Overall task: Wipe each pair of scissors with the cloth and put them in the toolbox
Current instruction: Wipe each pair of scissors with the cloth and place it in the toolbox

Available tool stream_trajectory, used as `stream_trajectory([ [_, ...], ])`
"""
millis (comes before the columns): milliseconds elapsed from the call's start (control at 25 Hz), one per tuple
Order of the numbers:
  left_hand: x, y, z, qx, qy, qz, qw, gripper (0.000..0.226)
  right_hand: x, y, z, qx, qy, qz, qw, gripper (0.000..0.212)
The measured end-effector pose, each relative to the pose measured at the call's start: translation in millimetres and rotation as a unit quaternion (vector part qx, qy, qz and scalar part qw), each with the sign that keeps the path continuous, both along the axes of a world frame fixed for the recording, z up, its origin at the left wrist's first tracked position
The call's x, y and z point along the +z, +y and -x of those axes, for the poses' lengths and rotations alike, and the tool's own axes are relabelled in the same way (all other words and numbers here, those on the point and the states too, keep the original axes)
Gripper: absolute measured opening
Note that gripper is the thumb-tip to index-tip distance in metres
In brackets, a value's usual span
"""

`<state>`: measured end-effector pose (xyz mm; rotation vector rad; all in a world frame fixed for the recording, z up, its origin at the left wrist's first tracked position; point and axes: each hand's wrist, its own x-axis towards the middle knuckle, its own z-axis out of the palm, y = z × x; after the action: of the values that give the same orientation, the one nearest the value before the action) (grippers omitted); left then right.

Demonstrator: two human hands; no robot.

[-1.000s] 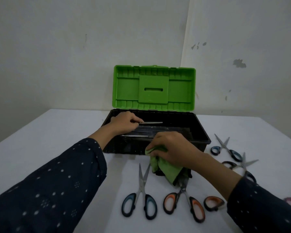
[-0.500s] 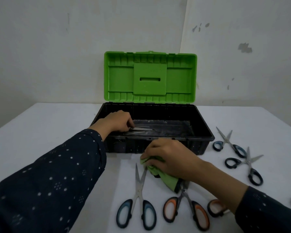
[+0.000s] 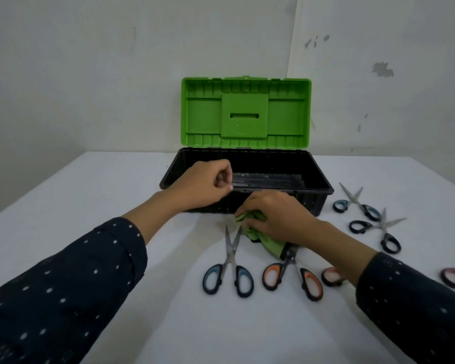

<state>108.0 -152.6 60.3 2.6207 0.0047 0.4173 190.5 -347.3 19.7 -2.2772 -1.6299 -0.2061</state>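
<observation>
Standing open on the white counter (image 3: 90, 206), the black toolbox (image 3: 317, 164) had its green lid (image 3: 244, 114) raised at the far side of the work. The left hand (image 3: 200, 186) hung over the box's left front corner, fingers curled. Whether it held the scissors (image 3: 243, 183) whose blades showed on the box floor just beside it could not be told. The right hand (image 3: 276, 219) gripped the bunched green cloth (image 3: 269, 244) just in front of the box, over the blades of the orange-handled scissors (image 3: 289, 261). That pair lay lengthwise, handles toward the person and tips toward the box, directly beneath the right hand, which looked the better placed to wipe it.
</observation>
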Motion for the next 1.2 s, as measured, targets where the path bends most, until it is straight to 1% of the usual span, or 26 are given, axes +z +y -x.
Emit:
stream_trajectory([
  [80,-7,-12,25,0.005,0.13,-0.031,0.991,0.011,-2,-2,7,-0.022,0.0,-0.001,1.0,0.021],
  [120,-13,-18,34,0.01,0.197,-0.035,0.98,0.014,-3,-3,9,-0.03,-0.001,-0.002,1.0,0.02],
  [160,-20,-25,43,0.021,0.252,-0.029,0.967,0.022,-4,-4,12,-0.037,-0.002,-0.003,0.999,0.02],
  [200,-28,-30,49,0.036,0.289,-0.024,0.956,0.03,-4,-5,15,-0.044,-0.003,-0.005,0.999,0.019],
  [280,-40,-39,59,0.073,0.314,-0.024,0.946,0.037,-3,-8,20,-0.051,-0.002,-0.011,0.999,0.019],
  [400,-46,-48,67,0.116,0.297,-0.003,0.948,0.029,-1,-10,26,-0.06,0.005,-0.028,0.998,0.019],
  [480,-46,-52,72,0.135,0.286,-0.017,0.948,0.022,0,-12,28,-0.064,0.007,-0.043,0.997,0.019],
  [560,-42,-53,78,0.149,0.277,-0.023,0.949,0.023,1,-14,30,-0.059,0.004,-0.061,0.996,0.019],
  [600,-38,-52,80,0.151,0.275,0.005,0.949,0.023,3,-15,31,-0.056,0.003,-0.073,0.996,0.019],
  [640,-33,-49,83,0.15,0.276,0.062,0.947,0.019,6,-15,31,-0.055,0.004,-0.088,0.995,0.018],
  [720,-22,-42,88,0.151,0.277,0.205,0.926,0.006,14,-16,29,-0.06,0.014,-0.124,0.99,0.017],
  [760,-16,-38,91,0.149,0.268,0.252,0.918,0.006,19,-16,29,-0.066,0.026,-0.143,0.987,0.016],
  [800,-11,-33,92,0.146,0.253,0.276,0.916,0.01,25,-16,28,-0.073,0.041,-0.163,0.983,0.016],
  [920,8,-20,89,0.134,0.181,0.326,0.918,0.015,44,-13,26,-0.089,0.091,-0.235,0.964,0.018],
  [1040,33,-14,78,0.132,0.07,0.377,0.914,0.008,65,-4,25,-0.102,0.132,-0.315,0.934,0.02],
  [1120,46,-12,67,0.144,-0.019,0.387,0.91,0.009,78,1,25,-0.097,0.12,-0.375,0.914,0.019],
  [1200,55,-13,56,0.152,-0.087,0.383,0.907,0.006,90,8,26,-0.08,0.065,-0.437,0.894,0.018],
])
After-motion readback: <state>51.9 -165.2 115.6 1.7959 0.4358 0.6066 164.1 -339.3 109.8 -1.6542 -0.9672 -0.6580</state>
